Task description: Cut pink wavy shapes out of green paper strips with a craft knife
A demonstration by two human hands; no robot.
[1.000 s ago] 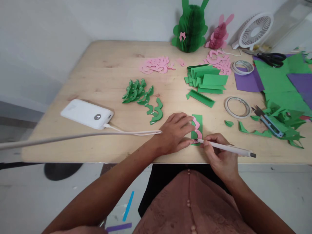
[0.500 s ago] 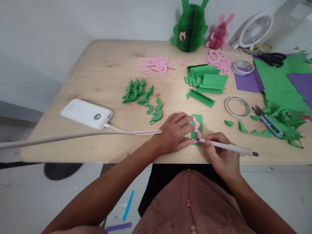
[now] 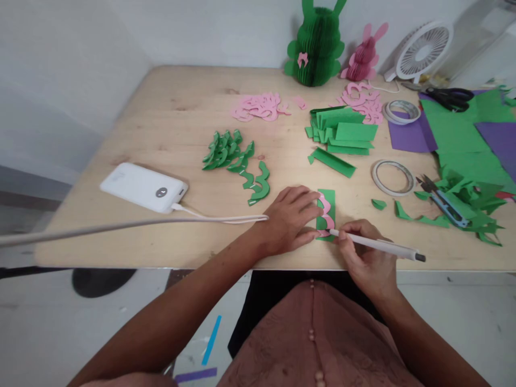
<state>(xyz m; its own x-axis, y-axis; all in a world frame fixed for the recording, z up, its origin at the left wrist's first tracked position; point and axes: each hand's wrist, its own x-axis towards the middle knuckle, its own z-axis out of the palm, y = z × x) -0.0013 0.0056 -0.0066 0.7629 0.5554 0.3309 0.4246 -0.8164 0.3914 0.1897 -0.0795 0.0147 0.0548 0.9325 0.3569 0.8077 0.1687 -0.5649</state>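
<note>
Pen [image 3: 399, 249], slim and white, pinched by the right hand [image 3: 368, 263], had barely shifted, suggesting careful work along the scalloped pink paper piece [image 3: 328, 221] the spread left hand [image 3: 288, 220] steadied on a green paper rectangle [image 3: 330, 194], right of centre frame.

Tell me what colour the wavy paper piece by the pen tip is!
The wavy paper piece is pink; it shows best in the head view.

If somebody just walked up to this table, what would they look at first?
Probably the big green paper bunny standing at the back of the table, with a smaller pink bunny to its right. Next, near the front edge, the right hand holds a white pen, its tip at a pink wavy cutout on green paper.
</note>
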